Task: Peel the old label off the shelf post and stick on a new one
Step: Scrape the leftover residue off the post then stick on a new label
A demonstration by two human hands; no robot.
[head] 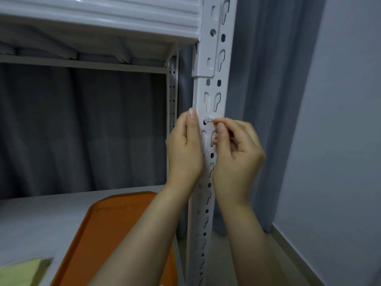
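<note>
A white slotted shelf post [214,87] runs upright through the middle of the view. A small pale label [210,120] with red writing is stuck across it at hand height. My left hand [184,149] holds the post from its left side, thumb pointing up along the edge beside the label. My right hand [237,149] has its fingers curled, and its fingertips pinch at the label's right end. Whether that end has lifted off the post is hard to tell.
An orange tray [115,230] lies on the grey lower shelf [41,223], with a yellow-green pad [20,271] at the bottom left corner. The upper shelf [103,19] is overhead. A grey curtain [268,100] and a wall [340,141] stand to the right of the post.
</note>
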